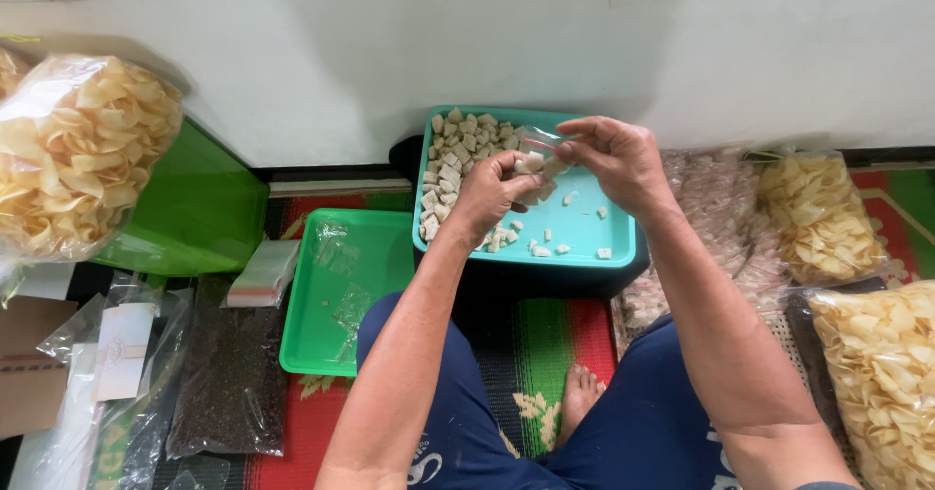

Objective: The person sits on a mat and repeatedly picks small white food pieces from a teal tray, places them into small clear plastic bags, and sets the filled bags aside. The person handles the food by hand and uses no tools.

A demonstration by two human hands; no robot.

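My left hand (490, 196) pinches a few pale square snack pieces (531, 163) at the mouth of a small clear plastic bag (542, 145). My right hand (616, 159) holds that bag's upper edge from the right. Both hands hover over a teal tray (584, 242) that carries several loose pale snack pieces (458, 154), heaped at its far left. The tray rests on a dark box in front of my knees.
A green tray (321, 344) with small clear bags lies to the left, next to a green bin (195, 207). Large bags of yellow chips (78, 149) stand left and right (877, 373). A pack of dark grains (229, 373) and packets of pinkish snacks (716, 212) lie nearby.
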